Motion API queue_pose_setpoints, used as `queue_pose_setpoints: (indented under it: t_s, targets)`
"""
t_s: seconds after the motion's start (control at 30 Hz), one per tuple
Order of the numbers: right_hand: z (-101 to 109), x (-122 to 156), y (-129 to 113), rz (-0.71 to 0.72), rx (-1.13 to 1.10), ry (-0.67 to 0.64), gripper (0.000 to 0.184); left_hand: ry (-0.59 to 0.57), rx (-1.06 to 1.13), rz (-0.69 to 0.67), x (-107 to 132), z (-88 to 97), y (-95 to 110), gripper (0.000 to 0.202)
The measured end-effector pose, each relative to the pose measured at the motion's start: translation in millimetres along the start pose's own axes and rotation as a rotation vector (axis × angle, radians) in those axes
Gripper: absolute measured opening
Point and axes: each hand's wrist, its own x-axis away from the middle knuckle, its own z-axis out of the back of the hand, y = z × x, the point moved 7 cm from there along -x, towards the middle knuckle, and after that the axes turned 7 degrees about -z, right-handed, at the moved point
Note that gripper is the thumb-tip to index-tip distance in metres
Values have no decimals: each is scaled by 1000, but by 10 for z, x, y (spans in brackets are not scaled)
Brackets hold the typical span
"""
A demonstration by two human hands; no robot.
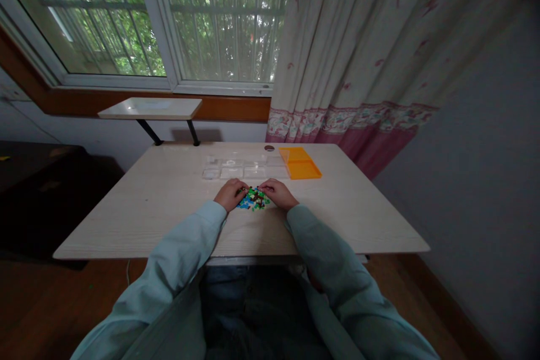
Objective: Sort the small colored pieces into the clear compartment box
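A small pile of tiny coloured plastic pieces [253, 199] in blue, green, brown and pale yellow lies on the table in front of me. My left hand [230, 194] curves in from the left side of the pile, its fingertips close together at the upper left edge. From the other side, my right hand [280, 193] meets the pile's upper right edge with thumb and fingers drawn together. Whatever sits between the fingertips of either hand is too small to make out. The hands are apart, with the pile between them.
Behind the pile stands a clear plastic compartment box [243, 169], and an orange plastic tray or lid [301, 163] adjoins its right side. A raised white shelf [152, 107] on black legs rises at the table's back left. The wooden table [169, 225] has a round hole [269, 148] near its back edge.
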Motion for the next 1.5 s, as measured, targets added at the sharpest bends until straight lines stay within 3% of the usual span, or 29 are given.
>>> queue_pose_setpoints:
  t_s: [0.7,1.03,1.5]
  targets:
    - [26,18,-42,4,16,-1,20,14,19,-5,22,-20,-36,18]
    - [-89,18,-58,50,49,4,24,1,-7,-17,11,-2,5,16]
    - [-156,16,-131,76,145,4,14,2,-6,-25,5,1,20,14]
